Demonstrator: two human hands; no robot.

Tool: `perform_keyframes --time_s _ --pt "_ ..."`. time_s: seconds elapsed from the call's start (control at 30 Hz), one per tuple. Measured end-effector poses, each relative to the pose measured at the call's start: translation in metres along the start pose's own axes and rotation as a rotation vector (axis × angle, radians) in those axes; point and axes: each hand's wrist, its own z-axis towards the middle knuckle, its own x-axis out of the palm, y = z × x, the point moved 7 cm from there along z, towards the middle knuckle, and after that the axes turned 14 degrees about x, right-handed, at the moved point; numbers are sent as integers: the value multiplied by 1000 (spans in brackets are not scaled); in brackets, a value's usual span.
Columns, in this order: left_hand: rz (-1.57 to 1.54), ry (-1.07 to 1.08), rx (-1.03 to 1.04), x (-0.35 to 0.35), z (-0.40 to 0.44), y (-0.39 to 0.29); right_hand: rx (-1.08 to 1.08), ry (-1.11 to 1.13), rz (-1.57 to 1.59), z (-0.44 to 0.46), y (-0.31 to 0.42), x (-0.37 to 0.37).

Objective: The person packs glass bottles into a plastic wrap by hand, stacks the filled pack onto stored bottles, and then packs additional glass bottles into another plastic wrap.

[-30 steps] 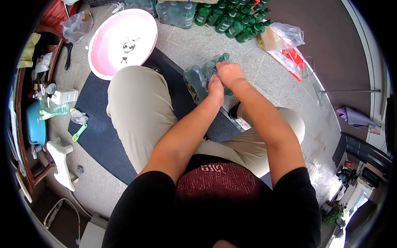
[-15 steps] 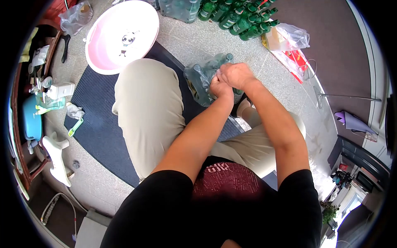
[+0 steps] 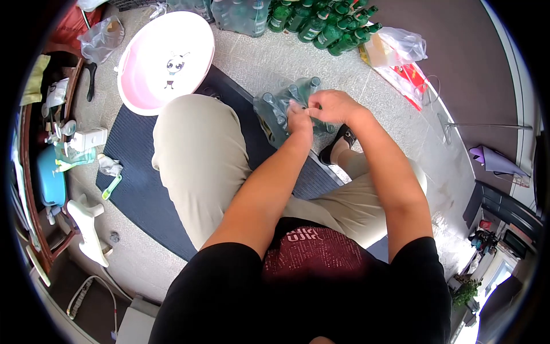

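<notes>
Several clear bottles stand together in a plastic wrap (image 3: pixel 275 123) on the floor beyond my knees, their necks pointing up. My left hand (image 3: pixel 299 121) is closed over the near side of this pack, its fingers pinching the film among the bottle necks. My right hand (image 3: pixel 334 107) comes in from the right, thumb and fingers pinched together against the left hand's fingertips, seemingly on the same film. The exact spot they grip is small and partly covered by the fingers.
A pink basin (image 3: pixel 137 74) stands at the left on a dark mat (image 3: pixel 149 195). Green bottles (image 3: pixel 326 26) and another wrapped pack (image 3: pixel 240 17) line the back. A plastic bag (image 3: pixel 395 46) lies at the right, and a shelf (image 3: pixel 43 229) at the left.
My hands, pressed together before, are now slightly apart, the right one further right with its fingers pinched. More bottle necks show. The whole view has shifted a little.
</notes>
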Motion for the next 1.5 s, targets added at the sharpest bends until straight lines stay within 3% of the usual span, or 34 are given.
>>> perform_keyframes --time_s 0.07,0.13,0.2,0.27,0.33,0.4,0.47,0.57,0.7,0.8,0.9,0.97,1.0,1.2,1.27,1.3,1.37,1.4,1.47,1.5 --pt "22 36 71 2 12 33 51 28 103 3 -5 -2" --pt "267 149 420 6 8 43 131 -87 160 16 -2 -6" --pt "424 134 509 6 -5 47 129 -62 76 26 7 11" --pt "-76 241 293 16 -35 10 197 -135 -70 36 4 26" --pt "-80 362 265 17 -3 18 214 -80 -60 36 7 22" --pt "-250 227 -103 8 1 20 219 -21 -62 38 11 20" --pt "-249 293 -117 17 10 23 277 44 -85 40 11 18" --pt "-355 162 -174 33 19 40 306 89 -107 47 9 22" --pt "-529 141 -162 44 19 39 293 76 -115 51 2 27" --pt "-551 104 -96 44 10 21 281 102 -128 55 -1 26" --pt "-335 113 -45 39 16 26 235 153 -101 62 -1 19" --pt "-153 132 -35 32 20 50 228 387 -136 66 -1 25" --pt "-123 150 -24 30 24 58 250 401 -135 66 -2 29" --pt "-74 132 -140 15 12 24 119 228 -96 66 -1 24" --pt "-86 228 -411 14 12 39 208 459 84 58 -6 22" --pt "-66 241 -399 13 9 34 212 455 97 61 -11 15" --pt "-24 316 -422 11 12 38 419 482 618 68 -34 5" --pt "0 388 -442 14 15 42 424 475 629 69 -40 4" --pt "37 418 -452 15 26 56 505 -214 348 69 -66 -38" --pt "52 383 -489 13 29 63 532 -119 337 60 -68 -28"
